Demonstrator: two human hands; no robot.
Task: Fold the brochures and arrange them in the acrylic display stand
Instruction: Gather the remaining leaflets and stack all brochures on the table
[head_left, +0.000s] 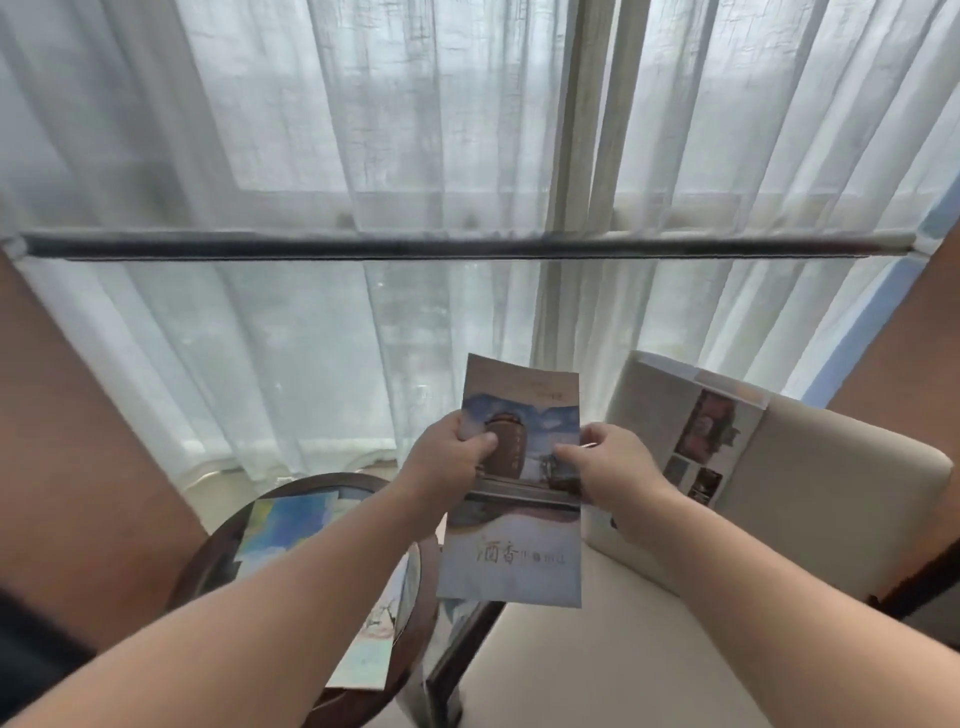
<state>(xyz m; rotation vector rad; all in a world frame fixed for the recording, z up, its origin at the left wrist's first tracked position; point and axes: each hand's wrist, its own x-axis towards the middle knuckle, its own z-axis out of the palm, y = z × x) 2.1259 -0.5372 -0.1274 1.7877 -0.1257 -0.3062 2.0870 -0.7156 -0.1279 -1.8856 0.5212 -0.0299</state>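
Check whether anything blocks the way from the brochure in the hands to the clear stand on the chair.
Nothing visible blocks it. The left hand and right hand hold the brochure in the air, and the clear stand leans on the chair back just right of it. Only the right hand itself lies between them.
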